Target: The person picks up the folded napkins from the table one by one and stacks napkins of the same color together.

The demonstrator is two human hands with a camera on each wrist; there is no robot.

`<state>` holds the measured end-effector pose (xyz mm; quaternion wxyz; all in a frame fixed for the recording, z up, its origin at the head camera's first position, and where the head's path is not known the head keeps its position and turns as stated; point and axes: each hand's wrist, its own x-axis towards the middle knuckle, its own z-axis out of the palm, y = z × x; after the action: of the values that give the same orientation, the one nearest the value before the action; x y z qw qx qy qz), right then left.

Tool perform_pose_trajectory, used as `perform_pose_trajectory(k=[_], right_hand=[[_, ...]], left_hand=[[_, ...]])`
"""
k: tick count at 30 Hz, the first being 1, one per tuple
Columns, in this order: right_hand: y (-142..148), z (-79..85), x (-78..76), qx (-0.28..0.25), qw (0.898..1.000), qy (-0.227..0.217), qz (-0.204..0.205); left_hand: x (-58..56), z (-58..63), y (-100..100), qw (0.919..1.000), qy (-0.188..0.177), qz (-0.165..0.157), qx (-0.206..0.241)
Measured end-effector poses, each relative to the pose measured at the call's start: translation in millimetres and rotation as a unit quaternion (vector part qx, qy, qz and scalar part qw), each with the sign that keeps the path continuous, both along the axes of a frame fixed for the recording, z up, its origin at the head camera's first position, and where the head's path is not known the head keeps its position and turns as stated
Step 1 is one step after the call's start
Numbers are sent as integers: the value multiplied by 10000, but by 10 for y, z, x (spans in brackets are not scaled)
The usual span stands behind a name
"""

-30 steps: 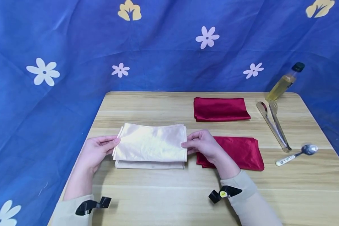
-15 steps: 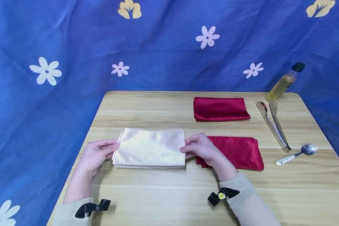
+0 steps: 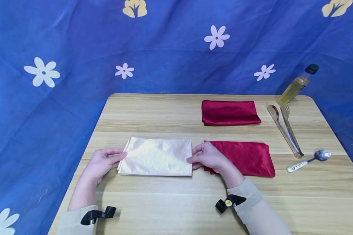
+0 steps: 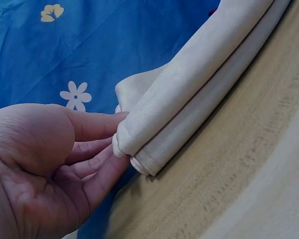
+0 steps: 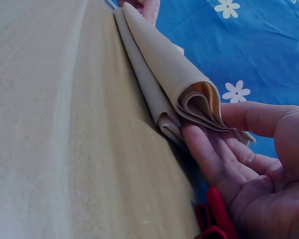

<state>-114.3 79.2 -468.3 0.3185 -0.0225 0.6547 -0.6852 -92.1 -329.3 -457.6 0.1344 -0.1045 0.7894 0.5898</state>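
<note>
A folded cream satin cloth [image 3: 157, 156] is stretched between my two hands, its layers showing as rounded folds in the wrist views. My left hand [image 3: 108, 163] pinches its left end, thumb on top and fingers beneath. At the right end, my right hand [image 3: 209, 158] pinches it the same way. Directly under it lies a second folded cream cloth [image 4: 182, 132], seen in the wrist views close to the wood and mostly covered in the head view. Part of a folded dark red cloth [image 3: 247, 158] lies behind my right hand and wrist.
Another folded red cloth [image 3: 230, 113] lies toward the back of the wooden table [image 3: 161, 209]. To the right are metal tongs [image 3: 286, 133], a spoon [image 3: 309, 161] with a white handle, and a bottle [image 3: 294, 88] of yellow liquid. A blue flowered curtain [image 3: 170, 42] hangs behind.
Both hands have brought the upper cream cloth down and toward me. The lower cloth's front edge, visible a second ago, is now covered in the head view. The red cloths have stayed put.
</note>
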Motion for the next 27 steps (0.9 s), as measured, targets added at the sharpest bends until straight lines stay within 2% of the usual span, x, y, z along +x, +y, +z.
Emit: perform_pose_trajectory(k=[4,14,27], right_hand=[[14,25,-15,142,9999,30,55],[-34,40,-59,287,9984,260,-420],[-51,12,-104,447,9979,150,-447]], left_hand=[[-15,6,12,9999,-74,64,-63],[-78,46,26,9996,-79,124,-224],[-117,30,29,9990,-206,168,-357]])
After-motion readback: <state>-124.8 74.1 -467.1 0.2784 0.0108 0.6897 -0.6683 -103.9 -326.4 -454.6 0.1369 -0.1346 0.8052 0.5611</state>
